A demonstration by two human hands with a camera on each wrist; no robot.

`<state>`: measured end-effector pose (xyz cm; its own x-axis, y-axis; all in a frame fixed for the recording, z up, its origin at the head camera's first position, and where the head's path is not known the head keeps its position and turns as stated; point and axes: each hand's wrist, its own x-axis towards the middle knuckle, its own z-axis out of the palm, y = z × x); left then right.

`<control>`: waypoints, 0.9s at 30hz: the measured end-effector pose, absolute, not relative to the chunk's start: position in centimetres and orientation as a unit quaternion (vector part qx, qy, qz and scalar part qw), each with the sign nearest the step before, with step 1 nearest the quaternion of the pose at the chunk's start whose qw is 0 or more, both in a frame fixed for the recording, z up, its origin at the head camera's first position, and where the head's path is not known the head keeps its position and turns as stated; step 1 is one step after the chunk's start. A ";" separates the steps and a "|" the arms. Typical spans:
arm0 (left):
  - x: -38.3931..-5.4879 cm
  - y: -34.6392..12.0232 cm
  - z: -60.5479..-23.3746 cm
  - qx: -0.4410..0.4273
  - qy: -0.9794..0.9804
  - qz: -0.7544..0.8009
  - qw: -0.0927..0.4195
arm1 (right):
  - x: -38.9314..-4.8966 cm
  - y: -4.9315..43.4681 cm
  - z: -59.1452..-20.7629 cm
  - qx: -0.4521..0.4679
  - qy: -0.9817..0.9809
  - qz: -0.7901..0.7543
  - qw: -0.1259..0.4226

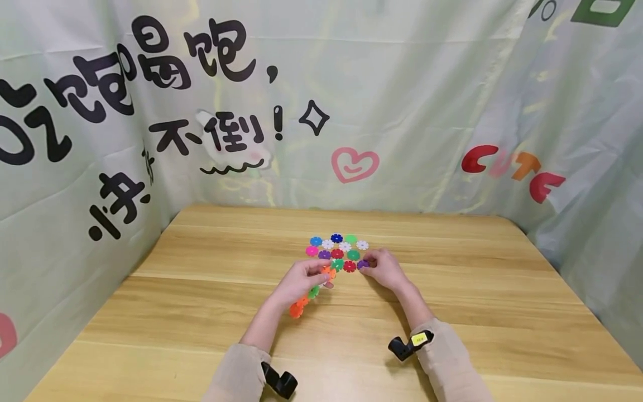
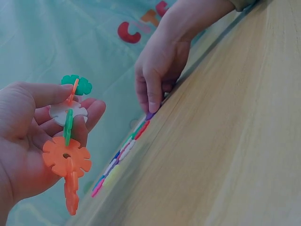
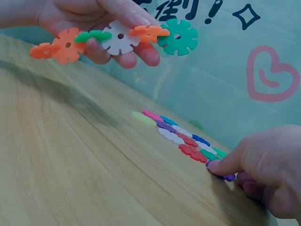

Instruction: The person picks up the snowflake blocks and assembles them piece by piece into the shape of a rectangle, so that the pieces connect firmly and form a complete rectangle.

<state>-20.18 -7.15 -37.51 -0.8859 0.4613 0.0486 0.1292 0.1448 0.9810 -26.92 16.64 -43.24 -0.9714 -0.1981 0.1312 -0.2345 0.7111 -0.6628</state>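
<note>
My left hand [image 1: 300,279] holds up a chain of notched plastic snowflake discs [image 3: 113,43], pinching it near the green end. Joined edge to edge in it are a green disc [image 3: 188,40], an orange one, a white one, a thin green one and two orange ones [image 2: 56,157] at the tail. At the right front of the loose discs, my right hand [image 1: 387,270] pinches a purple snowflake disc [image 3: 229,178] between thumb and fingers, down at the tabletop. Part of that disc is hidden by the fingers.
Several loose snowflake discs lie flat in rows beyond the hands, among them a red one [image 1: 349,266], a dark blue one [image 1: 336,238] and a pink one [image 1: 312,251]. The wooden table [image 1: 452,312] meets a printed curtain [image 1: 402,100] at the back and sides.
</note>
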 end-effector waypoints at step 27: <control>-21.0 -7.2 -39.1 0.201 0.743 0.625 0.129 | -24.7 19.1 -42.3 0.127 -0.866 0.481 -0.059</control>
